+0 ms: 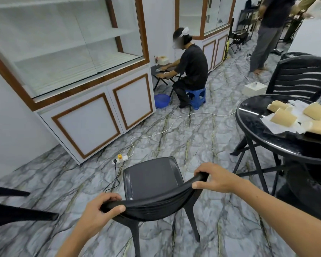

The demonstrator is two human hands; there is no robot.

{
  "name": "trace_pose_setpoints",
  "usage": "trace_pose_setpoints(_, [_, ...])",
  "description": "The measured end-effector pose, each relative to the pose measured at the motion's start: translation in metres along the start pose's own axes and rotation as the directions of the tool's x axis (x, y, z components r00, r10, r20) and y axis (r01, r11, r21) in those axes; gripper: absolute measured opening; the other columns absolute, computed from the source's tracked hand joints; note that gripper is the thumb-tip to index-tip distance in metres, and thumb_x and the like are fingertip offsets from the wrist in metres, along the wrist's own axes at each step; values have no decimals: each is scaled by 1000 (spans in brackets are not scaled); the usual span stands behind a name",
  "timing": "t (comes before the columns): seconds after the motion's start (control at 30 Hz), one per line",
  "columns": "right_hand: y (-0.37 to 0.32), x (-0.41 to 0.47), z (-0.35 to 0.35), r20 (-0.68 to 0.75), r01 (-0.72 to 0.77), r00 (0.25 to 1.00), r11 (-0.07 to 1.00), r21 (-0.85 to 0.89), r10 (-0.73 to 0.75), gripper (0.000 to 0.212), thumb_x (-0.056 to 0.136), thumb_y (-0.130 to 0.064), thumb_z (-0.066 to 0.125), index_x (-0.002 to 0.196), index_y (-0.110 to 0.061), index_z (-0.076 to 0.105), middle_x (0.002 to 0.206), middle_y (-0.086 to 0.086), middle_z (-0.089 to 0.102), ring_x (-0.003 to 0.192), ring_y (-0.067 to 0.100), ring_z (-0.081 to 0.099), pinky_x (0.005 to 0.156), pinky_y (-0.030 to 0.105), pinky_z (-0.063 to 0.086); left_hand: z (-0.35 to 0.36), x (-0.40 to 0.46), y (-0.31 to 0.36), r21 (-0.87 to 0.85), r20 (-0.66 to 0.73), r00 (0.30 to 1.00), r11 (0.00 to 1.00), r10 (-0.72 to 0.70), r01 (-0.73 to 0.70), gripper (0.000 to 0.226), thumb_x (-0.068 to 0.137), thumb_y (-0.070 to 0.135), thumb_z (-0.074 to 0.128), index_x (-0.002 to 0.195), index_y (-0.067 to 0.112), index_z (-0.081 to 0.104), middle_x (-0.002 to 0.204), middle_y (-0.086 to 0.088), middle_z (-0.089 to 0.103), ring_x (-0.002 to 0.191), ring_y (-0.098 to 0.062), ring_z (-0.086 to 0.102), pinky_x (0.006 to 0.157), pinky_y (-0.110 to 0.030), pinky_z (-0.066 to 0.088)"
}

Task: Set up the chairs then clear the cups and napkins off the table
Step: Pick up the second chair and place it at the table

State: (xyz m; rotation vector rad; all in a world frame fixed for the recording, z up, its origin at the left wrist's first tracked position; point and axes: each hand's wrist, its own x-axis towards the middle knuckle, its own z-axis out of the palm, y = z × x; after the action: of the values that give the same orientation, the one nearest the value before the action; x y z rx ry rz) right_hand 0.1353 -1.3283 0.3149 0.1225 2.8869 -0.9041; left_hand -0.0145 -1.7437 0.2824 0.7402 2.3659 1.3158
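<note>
**Chair positioning: two-handed grip on the backrest**

A black plastic chair (152,184) is shown held by its curved top rail, standing on the marble floor (174,130) left of the round black table (267,138). The chair is best lifted level and set facing the table, its legs kept clear of the power strip (120,158) and white cable (174,121). The left hand (100,210) and right hand (217,178) are each closed around the rail, fingers curled over, thumbs beneath. Paper cups (283,118) and napkins (271,125) are seen lying on the tabletop, untouched.
</note>
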Motion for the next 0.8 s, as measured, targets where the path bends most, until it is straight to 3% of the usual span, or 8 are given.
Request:
trace_pose_setpoints(0.13, [0, -3, 5, -56, 5, 998, 1000, -2, -5, 66, 71, -86, 53, 98, -27, 66, 93, -11, 62, 91, 3, 52, 84, 30, 47, 0, -2, 7, 31, -16, 1000, 999, 19, -18, 55, 62, 76, 72, 98, 34, 77, 99, 13, 73, 92, -6, 66, 73, -8, 46])
trace_pose_setpoints(0.37, [12, -36, -2, -97, -32, 995, 999, -18, 30, 70, 69, -88, 52, 93, -24, 66, 88, -5, 61, 87, 3, 51, 80, 31, 48, 14, 8, 33, 87, 10, 998, 994, 70, -70, 45, 66, 70, 74, 96, 37, 76, 97, 12, 74, 88, -3, 65, 69, -6, 43])
trace_pose_setpoints(0.63, [49, -114, -21, -115, -172, 981, 977, -124, 158, 72, 73, -89, 43, 91, -21, 62, 87, -5, 54, 88, -1, 43, 78, 27, 44, 71, 42, 55, 73, 167, 974, 983, 155, -169, 63, 59, 87, 67, 96, 38, 76, 95, 13, 73, 90, -6, 67, 77, -21, 49])
trace_pose_setpoints(0.73, [61, -145, -22, -176, -198, 969, 970, -137, 173, 68, 77, -86, 43, 87, -20, 58, 83, -9, 49, 87, -2, 42, 72, 17, 38, 93, 59, 72, 62, 236, 952, 975, 194, -214, 61, 61, 83, 69, 96, 33, 76, 96, 9, 72, 89, -7, 67, 76, -20, 49])
trace_pose_setpoints(0.8, [69, -169, -24, -205, -243, 955, 960, -137, 212, 69, 78, -86, 44, 81, -18, 56, 80, -4, 49, 81, 4, 41, 69, 21, 39, 110, 70, 84, 61, 276, 936, 968, 220, -245, 59, 62, 80, 70, 93, 30, 76, 95, 7, 71, 88, -7, 67, 73, -15, 46])
